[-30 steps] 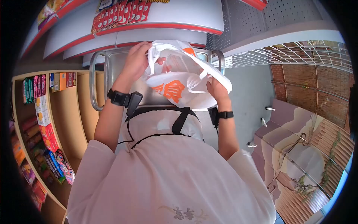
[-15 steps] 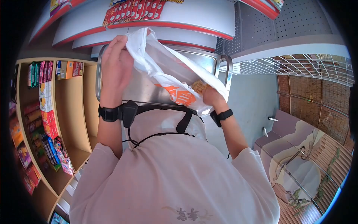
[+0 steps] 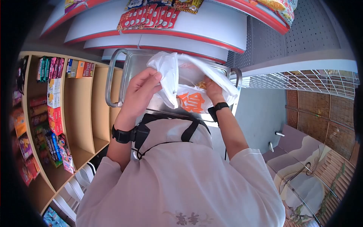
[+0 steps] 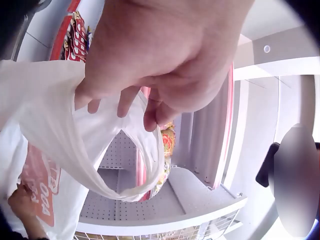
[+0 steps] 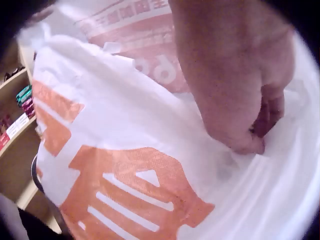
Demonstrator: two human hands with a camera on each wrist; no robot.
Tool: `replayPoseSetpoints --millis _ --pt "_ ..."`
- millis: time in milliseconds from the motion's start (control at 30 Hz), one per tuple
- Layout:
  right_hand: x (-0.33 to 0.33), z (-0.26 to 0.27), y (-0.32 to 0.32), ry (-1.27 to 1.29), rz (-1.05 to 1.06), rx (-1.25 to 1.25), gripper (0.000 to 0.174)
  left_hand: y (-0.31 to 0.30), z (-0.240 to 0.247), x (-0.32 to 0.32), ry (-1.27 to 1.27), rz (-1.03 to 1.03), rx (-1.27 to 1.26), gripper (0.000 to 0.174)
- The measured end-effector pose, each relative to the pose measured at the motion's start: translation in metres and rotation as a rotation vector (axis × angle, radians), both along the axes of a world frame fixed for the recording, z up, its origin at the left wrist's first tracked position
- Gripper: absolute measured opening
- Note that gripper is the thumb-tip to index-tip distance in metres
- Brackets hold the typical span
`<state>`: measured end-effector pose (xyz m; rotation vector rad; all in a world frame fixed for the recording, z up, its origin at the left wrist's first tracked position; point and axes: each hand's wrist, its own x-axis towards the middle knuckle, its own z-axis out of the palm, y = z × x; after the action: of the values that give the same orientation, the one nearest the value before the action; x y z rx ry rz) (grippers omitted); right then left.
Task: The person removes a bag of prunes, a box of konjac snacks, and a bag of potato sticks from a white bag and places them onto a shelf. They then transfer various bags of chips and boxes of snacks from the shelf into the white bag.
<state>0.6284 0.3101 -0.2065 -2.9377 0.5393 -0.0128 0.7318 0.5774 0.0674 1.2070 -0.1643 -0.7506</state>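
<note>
A white plastic shopping bag (image 3: 165, 64) with orange printing hangs with its mouth spread wide over a metal cart. My left hand (image 3: 141, 89) pinches the bag's edge on the left; in the left wrist view its thumb and fingers (image 4: 152, 117) meet at the looped handle (image 4: 127, 192). My right hand (image 3: 214, 92) reaches into the bag, its fingers curled low in the right wrist view, against white plastic. Just beside those fingers a yellowish item (image 3: 202, 84) shows inside the bag. I cannot tell whether the right hand grips it.
The steel cart (image 3: 130, 72) stands below the bag, close to white shelves (image 3: 204, 28) with red edges and rows of red packets (image 3: 149, 17). A wooden shelf unit (image 3: 81, 102) with snacks is at left. White wire mesh (image 3: 298, 81) runs along the right.
The left hand first moved up and left, stretching the bag open, then came back down and right with its edge. The right hand went from the bag's right edge down into it.
</note>
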Motion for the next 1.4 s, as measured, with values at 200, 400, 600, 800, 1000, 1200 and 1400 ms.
replayPoseSetpoints --millis 200,400,600,800,1000,1200,1400 --pt "0.006 0.069 -0.016 0.121 -0.065 0.136 0.042 0.016 -0.011 0.002 0.023 0.024 0.009 0.010" --pt "-0.006 0.025 -0.025 -0.081 0.104 -0.094 0.046 0.023 -0.029 0.012 0.139 0.099 -0.027 0.009" --pt "-0.010 -0.011 -0.030 0.009 0.107 -0.046 0.042 0.031 -0.041 0.030 0.182 0.117 -0.075 0.009" --pt "-0.023 0.050 -0.011 0.056 0.146 -0.050 0.040 0.039 -0.067 0.043 0.295 0.089 -0.047 0.007" --pt "0.001 0.115 0.032 -0.016 0.178 0.188 0.038 0.046 -0.111 0.063 0.351 0.051 0.071 0.009" --pt "0.007 0.219 0.074 0.581 0.363 0.597 0.047 0.092 -0.133 0.102 0.086 0.031 0.375 0.015" --pt "0.024 0.256 0.117 0.135 0.284 1.391 0.034 0.134 -0.011 0.114 -0.522 0.087 0.638 0.037"
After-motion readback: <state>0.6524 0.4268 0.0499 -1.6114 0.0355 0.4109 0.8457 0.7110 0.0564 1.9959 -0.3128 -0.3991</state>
